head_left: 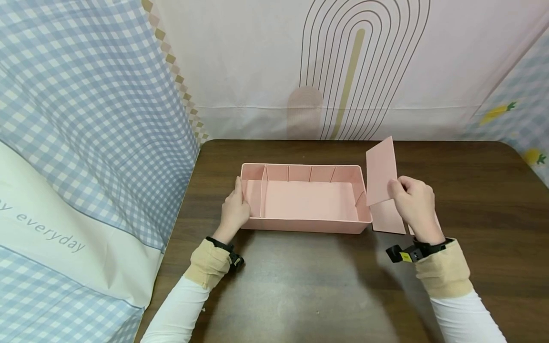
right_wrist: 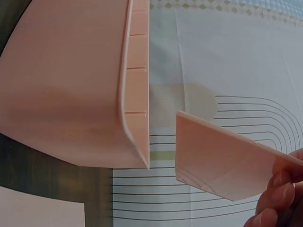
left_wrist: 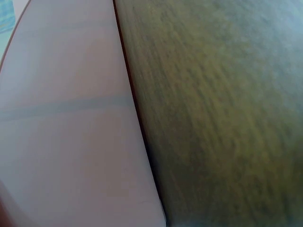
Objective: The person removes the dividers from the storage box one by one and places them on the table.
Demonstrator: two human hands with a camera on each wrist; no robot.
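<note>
A long pink storage box [head_left: 309, 226] stands on the table, one upright divider [head_left: 263, 193] fitted across its left part. My left hand [head_left: 235, 208] holds the box's left end, fingers along the outer wall and thumb at the front corner. Beyond the box's right end, my right hand [head_left: 415, 202] pinches a loose pink divider panel [head_left: 381, 171] by its lower right edge, raised and tilted. In the right wrist view, the fingers [right_wrist: 279, 196] curl against that panel [right_wrist: 222, 161], which is apart from the box [right_wrist: 66, 85].
Flat pink panels [head_left: 389, 218] lie on the dark wooden table [head_left: 283, 286] under the right hand, partly hidden by it. Slots line the box's inner back wall. Behind the table hangs a patterned cloth [head_left: 249, 71]; a blue checked cloth [head_left: 107, 95] is at the left.
</note>
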